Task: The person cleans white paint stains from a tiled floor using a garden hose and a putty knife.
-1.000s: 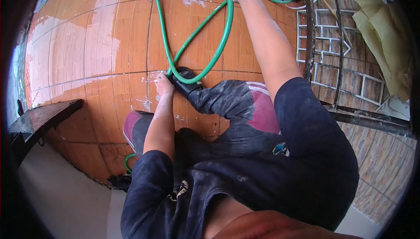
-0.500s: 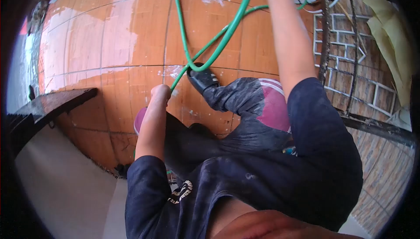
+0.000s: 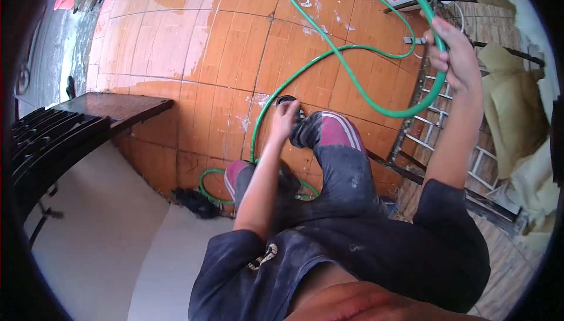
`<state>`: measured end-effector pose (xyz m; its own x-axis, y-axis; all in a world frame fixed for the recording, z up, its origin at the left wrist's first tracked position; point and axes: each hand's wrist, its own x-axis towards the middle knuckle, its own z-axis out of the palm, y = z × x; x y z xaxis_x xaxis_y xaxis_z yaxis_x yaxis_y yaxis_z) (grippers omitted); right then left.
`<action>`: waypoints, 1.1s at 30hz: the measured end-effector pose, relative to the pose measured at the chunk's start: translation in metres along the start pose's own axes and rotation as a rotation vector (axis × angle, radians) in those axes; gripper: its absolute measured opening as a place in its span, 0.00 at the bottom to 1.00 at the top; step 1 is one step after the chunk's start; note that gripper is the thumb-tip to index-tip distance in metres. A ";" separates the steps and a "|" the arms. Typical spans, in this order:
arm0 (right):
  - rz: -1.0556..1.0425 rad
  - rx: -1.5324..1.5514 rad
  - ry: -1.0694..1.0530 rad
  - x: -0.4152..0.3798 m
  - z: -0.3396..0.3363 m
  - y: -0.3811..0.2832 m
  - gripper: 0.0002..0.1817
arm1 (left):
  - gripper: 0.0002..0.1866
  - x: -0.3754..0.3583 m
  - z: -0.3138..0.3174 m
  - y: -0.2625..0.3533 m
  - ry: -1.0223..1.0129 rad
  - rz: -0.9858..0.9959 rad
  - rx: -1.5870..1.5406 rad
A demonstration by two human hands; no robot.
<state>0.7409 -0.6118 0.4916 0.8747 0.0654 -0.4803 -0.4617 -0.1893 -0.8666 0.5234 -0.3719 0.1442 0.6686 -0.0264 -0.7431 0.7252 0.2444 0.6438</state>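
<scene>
Green hose (image 3: pixel 396 113) in my right hand (image 3: pixel 461 56), fingers clamped at two o'clock; my left hand (image 3: pixel 284 124), fingers apart, should keep loops kink-free.

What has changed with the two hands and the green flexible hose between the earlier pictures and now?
The left hand has let go of the green flexible hose and moved right; it overlaps the black shoe in view. The right hand has carried the hose's loop rightward, to the dark metal frame. The camera view has shifted. The right hand still grips the hose.
</scene>
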 end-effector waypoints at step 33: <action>-0.166 0.576 -0.367 -0.163 -0.062 -0.348 0.19 | 0.17 -0.325 0.119 0.376 -0.355 -0.355 0.012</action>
<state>0.7680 -0.6177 0.8801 0.8810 0.3937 -0.2624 -0.4197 0.3943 -0.8175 0.5985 -0.3868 0.6498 0.3934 -0.4348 -0.8101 0.9186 0.1492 0.3660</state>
